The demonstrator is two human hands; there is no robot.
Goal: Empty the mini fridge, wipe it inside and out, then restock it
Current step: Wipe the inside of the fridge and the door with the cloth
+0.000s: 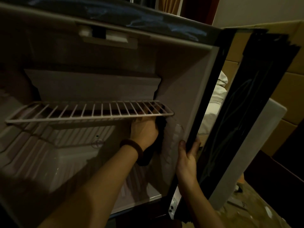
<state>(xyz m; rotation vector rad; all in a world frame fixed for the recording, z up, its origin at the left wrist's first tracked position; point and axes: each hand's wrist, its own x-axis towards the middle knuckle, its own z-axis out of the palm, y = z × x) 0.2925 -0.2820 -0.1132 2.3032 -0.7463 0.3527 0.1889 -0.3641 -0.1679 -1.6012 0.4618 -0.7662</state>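
The mini fridge is seen with its door swung wide to the right, and its interior is dimly lit. The left hand is reached inside, just under the right end of the wire shelf, and a dark cloth is held beneath its palm and pressed against the right inner wall; the fingers are hidden behind the shelf wires and the cloth, so how tightly the cloth is gripped cannot be made out, though the cloth is plainly carried by that hand. A dark band is worn on the left wrist, just below the hand. The right hand is placed to the right of the left one, at the front edge of the fridge near the hinge side, and the dark inner edge of the door is clasped by it, with the thumb laid on the near face and the fingers wrapped behind. Above both hands, the wire shelf is seen bare, and a pale panel is set at the back over it. Beyond the right hand, past the door, white bedding is glimpsed through the gap, and cardboard boxes are stacked further right.
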